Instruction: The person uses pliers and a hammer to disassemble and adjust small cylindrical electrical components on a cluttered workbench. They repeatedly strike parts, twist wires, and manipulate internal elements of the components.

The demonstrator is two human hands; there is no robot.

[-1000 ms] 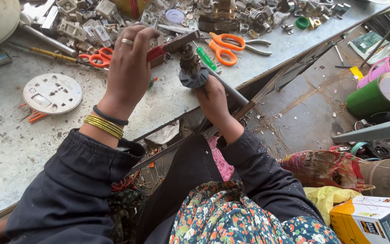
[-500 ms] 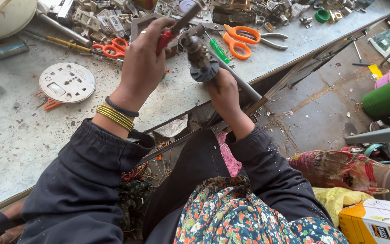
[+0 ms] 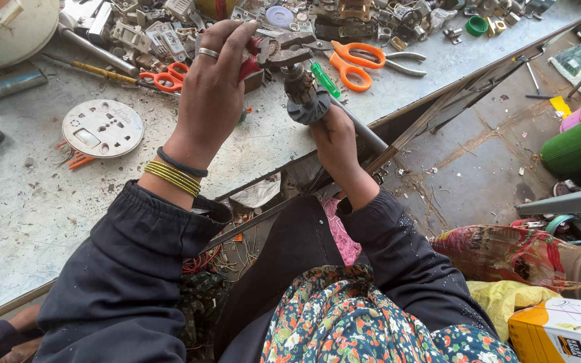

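Dark sleeves (image 3: 136, 269), gold bangles (image 3: 171, 178), perhaps ring (image 3: 208, 53).

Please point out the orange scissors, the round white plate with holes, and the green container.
orange scissors (image 3: 352, 64): head view, on the handle loops.
round white plate (image 3: 102, 128): head view, on its flat face.
green container (image 3: 576, 144): head view, on its side wall.

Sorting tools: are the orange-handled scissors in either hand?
No, the orange-handled scissors lie on the grey table, beyond both hands.
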